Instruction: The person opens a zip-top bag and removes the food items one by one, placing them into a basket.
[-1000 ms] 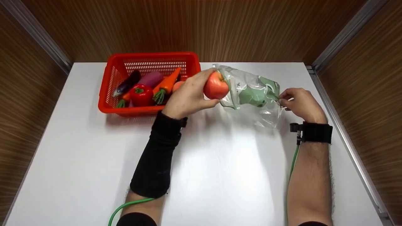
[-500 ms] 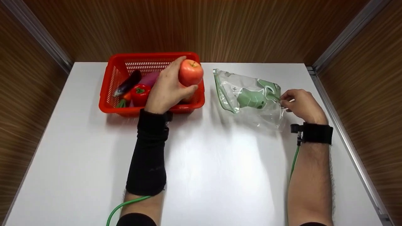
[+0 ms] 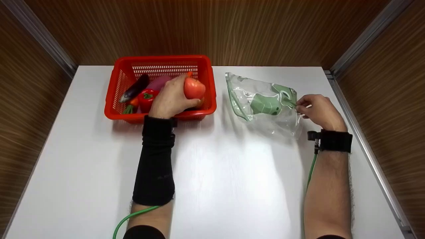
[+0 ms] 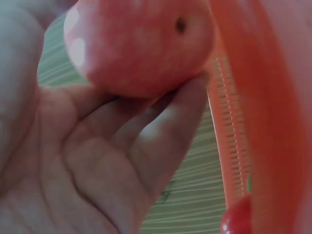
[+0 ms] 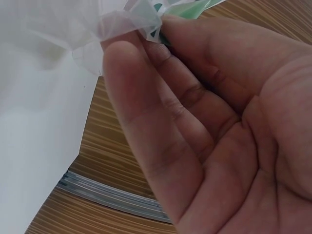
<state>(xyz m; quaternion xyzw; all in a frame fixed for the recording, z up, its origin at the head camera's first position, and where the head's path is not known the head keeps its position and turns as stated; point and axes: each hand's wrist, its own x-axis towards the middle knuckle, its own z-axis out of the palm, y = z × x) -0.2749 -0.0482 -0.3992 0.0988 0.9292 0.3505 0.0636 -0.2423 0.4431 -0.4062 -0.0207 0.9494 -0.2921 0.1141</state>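
My left hand (image 3: 172, 98) grips a red apple (image 3: 194, 88) between thumb and fingers, over the right part of a red plastic basket (image 3: 162, 59). The left wrist view shows the apple (image 4: 141, 48) against the fingers, with the basket wall close beside it. Toward the right, my right hand (image 3: 318, 109) pinches the corner of a clear zip bag (image 3: 265, 103) with green print. The bag's zip-edged mouth points left toward the basket. In the right wrist view, thumb and fingertips hold a fold of the bag (image 5: 131, 24).
Inside the basket lie a dark eggplant (image 3: 134, 88), a red bell pepper (image 3: 147, 99), a purple vegetable (image 3: 159, 83) and a carrot (image 3: 131, 107), the last partly hidden. Wood-grain panels enclose the back and sides of the white table (image 3: 229, 172).
The left hand has carried the apple from the bag's mouth leftward to the basket and lowered it there. The right hand has stayed almost still, holding the bag.
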